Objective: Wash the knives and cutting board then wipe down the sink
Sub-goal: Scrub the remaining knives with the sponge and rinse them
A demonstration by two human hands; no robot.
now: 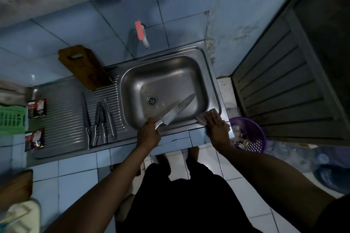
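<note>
Knife held over sink
My left hand (149, 131) grips the knife (176, 110), blade pointing up-right across the sink (200, 56); right hand (215, 121) lies flat on the cloth (201, 119)

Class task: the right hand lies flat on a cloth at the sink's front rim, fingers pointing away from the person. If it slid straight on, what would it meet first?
Probably the right hand would pass the rim and drop into the sink basin; depth is unclear.

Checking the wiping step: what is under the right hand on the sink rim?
A pinkish cloth lies under the right hand, pressed on the sink rim. Most of the cloth is covered.
</note>
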